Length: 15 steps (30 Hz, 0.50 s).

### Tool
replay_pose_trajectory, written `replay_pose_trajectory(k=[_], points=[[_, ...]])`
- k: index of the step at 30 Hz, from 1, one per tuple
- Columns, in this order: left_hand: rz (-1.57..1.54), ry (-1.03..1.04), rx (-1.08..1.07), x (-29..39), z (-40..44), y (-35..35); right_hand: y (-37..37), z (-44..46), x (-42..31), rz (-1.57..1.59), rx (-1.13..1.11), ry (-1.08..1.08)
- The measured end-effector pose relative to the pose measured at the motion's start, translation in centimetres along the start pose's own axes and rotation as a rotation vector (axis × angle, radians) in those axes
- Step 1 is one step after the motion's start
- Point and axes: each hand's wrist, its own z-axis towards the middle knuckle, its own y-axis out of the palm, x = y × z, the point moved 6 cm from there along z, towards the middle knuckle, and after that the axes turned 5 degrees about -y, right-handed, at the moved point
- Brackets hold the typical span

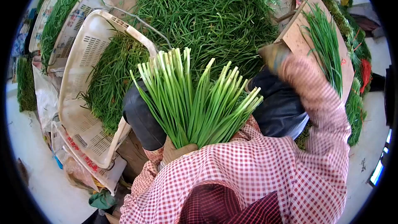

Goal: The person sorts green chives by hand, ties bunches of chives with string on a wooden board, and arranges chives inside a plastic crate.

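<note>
My left hand (179, 151), in a tan glove, is closed round the lower end of a bunch of garlic chives (199, 108). The pale cut ends fan out upward above my lap, split into two clumps. My right hand (274, 57), also gloved, is raised at the right by the near corner of a cardboard sheet (296, 33). Motion smears its fingers, so whether it holds anything cannot be made out. Beyond my knees lies a big heap of loose green chives (203, 20).
A white plastic basket (70, 87) lies tilted at my left, with loose greens (114, 74) spilling at its opening. A smaller bundle of chives (327, 45) rests on the cardboard. Another white crate (76, 23) with greens stands at the far left.
</note>
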Motion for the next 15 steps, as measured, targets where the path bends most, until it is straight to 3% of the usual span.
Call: replay_pose_trajectory(k=[3,5,6,7,9,15], points=[[-0.036,0.107,-0.047,-0.9,0.9,-0.4,7.2,-5.0,-2.1,0.435,-0.18,0.019],[0.231,0.131,-0.153,-0.1,0.6,-0.3,9.4,-5.5,-3.4,0.706,-0.153,0.011],[0.008,0.09,-0.248,0.1,0.3,0.3,10.2,-5.3,-3.7,0.862,-0.12,-0.002],[0.02,0.111,-0.256,0.6,0.1,0.8,10.7,-4.7,-4.1,1.007,-0.085,-0.014],[-0.259,0.072,-0.431,1.5,-0.5,2.2,11.6,-3.6,-4.8,1.313,-0.033,-0.056],[-0.077,0.118,-0.7,5.1,-1.7,4.0,11.6,-2.2,-8.3,1.877,-0.073,-0.202]])
